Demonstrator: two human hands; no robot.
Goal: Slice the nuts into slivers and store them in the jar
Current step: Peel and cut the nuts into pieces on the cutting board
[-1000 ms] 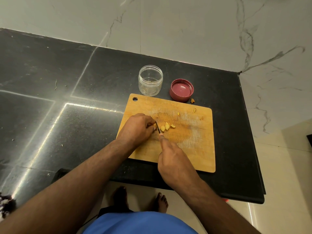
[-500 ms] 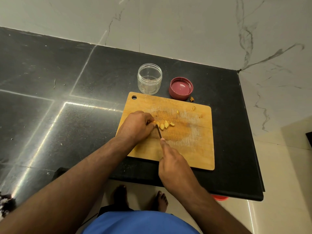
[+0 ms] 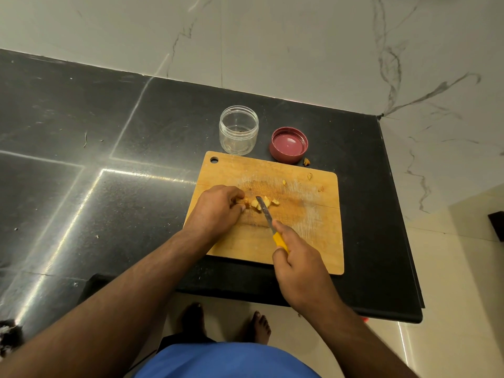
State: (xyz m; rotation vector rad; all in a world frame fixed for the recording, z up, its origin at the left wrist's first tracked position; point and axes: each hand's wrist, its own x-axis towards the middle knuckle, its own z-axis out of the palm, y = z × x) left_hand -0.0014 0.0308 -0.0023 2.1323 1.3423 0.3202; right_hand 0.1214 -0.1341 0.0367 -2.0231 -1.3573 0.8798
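Head view: a wooden cutting board [image 3: 305, 241] is seen lying on a black stone worktop [image 3: 136, 186], close to its front edge and right-hand end. A small pile of pale nut pieces [image 3: 257, 203] is gathered near the middle of the board, and a few stray crumbs [image 3: 310, 176] are scattered toward its far right corner; one more fragment [image 3: 306, 161] lies on the worktop just beyond the board.

The left hand [image 3: 218, 211] is curled over the left end of the pile, its fingers [image 3: 240, 199] bent down onto the nuts, which are pinched against the board. A knife [image 3: 268, 218] with a yellow handle is gripped in the right hand [image 3: 298, 257], the fingers wrapped round the handle and the forefinger laid along the top near the blade. The blade is angled away from the person, its tip set among the nut pieces beside the left fingertips.

Behind the board, a clear jar [image 3: 238, 130] is stood upright and open, with almost nothing visible inside. Its red lid [image 3: 288, 144] is placed upside down just to the right, apart from the jar. A marbled wall [image 3: 272, 50] is seen behind the worktop.
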